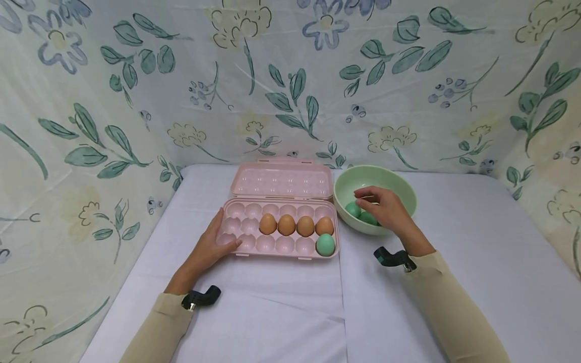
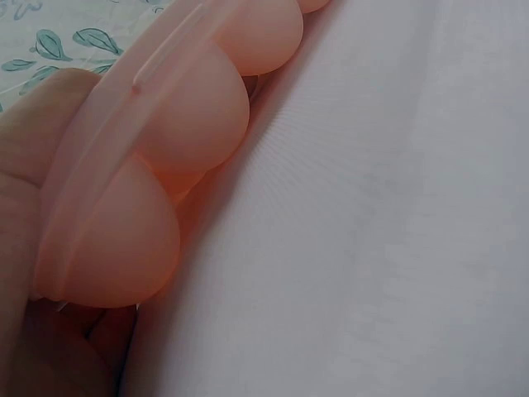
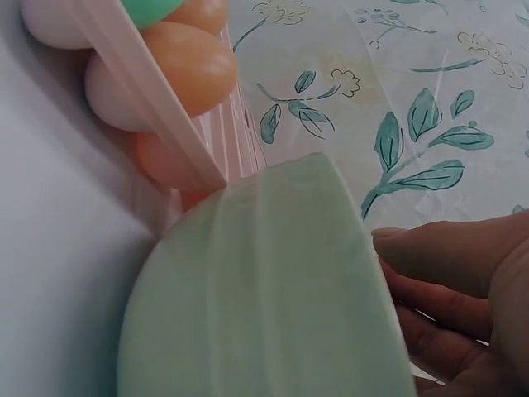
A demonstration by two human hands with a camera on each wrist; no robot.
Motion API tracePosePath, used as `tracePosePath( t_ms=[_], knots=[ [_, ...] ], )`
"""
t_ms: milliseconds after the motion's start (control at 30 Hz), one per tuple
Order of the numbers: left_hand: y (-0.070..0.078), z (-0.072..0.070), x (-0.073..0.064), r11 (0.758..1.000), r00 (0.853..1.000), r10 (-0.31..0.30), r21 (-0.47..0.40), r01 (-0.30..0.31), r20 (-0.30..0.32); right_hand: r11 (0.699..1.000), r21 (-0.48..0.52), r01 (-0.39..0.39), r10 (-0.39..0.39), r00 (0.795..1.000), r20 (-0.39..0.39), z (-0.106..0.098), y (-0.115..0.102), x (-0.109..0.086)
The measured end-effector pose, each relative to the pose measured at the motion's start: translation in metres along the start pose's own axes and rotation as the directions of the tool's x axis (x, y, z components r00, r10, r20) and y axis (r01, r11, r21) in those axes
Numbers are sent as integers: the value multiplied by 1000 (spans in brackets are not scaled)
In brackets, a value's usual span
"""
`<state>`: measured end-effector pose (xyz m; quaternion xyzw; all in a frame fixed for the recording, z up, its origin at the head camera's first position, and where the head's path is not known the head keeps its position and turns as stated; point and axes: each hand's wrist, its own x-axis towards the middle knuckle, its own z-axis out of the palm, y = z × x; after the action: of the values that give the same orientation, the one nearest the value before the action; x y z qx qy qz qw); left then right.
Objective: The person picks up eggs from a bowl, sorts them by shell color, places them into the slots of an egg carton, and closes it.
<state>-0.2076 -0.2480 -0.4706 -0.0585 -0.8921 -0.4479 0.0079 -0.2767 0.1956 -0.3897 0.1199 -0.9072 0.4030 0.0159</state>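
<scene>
**Right grip over the bowl, left grip fast on the egg carton!**

White cloth covers the tabletop, and behind it hangs a floral curtain, all blue blossoms and green leaves. Beige sleeves come in from both lower corners, a black wrist device at each cuff. Up at the back, the carton's pink lid lies folded away from the cups, so nothing covers them from above. The pale green bowl sits just beside the carton's right end, and its wall is the obstacle: from the right wrist it rises like a screen and hides everything inside. From the head, the hand itself covers part of the bowl's contents.

Now to the carton: three rows of six cups! Four brown eggs fill the right-hand part of the middle row, and one green egg sits in the front row's last cup, right in front of the end brown one. The left grip has that far left end, thumb over the front rim, fingers around the side and underneath. Over to the bowl, where at least two green eggs lie low, just below and beside the right grip's thumb tip. Thumb and forefinger stand apart, loosely bent, no egg visible between them; whether a fingertip touches one, I can't tell.
</scene>
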Motion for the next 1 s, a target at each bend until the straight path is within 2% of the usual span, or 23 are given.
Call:
tracePosePath(
  t_ms=[200,700,1000],
  knots=[
    [-1,0,0,1000,1000,3,-7,-3,0,998,-14,-69,70,997,34,0,2,5],
    [0,0,0,1000,1000,20,-11,-20,-4,995,1,-100,99,992,78,-1,2,14],
    [-2,-1,-3,999,999,39,-17,-39,-7,993,-17,-117,119,986,116,6,3,16]
  ],
)
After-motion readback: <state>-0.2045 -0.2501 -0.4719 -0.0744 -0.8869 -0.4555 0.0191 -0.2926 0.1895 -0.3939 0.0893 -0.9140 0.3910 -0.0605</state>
